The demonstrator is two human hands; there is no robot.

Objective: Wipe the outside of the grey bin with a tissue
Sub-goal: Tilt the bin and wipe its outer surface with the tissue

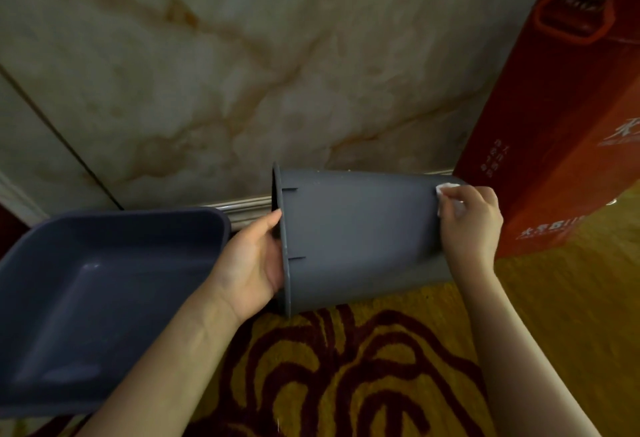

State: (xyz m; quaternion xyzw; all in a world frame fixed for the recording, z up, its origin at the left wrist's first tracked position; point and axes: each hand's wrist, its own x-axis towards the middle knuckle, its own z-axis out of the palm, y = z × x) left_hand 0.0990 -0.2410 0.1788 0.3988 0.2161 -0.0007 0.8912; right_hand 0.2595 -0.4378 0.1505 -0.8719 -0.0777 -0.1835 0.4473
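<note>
The grey bin [356,235] is held on its side in the air, its rim pointing left and its base to the right. My left hand [251,263] grips the rim, thumb on the outside and fingers hidden inside the opening. My right hand [471,225] presses a crumpled white tissue [446,190] against the bin's outer wall near the base end. Most of the tissue is hidden under my fingers.
A dark blue rectangular basin [104,284] sits at the left, close to my left forearm. A tall red cardboard box [561,118] stands at the right against the marble wall [242,73]. Below is a yellow and dark red patterned carpet [346,374].
</note>
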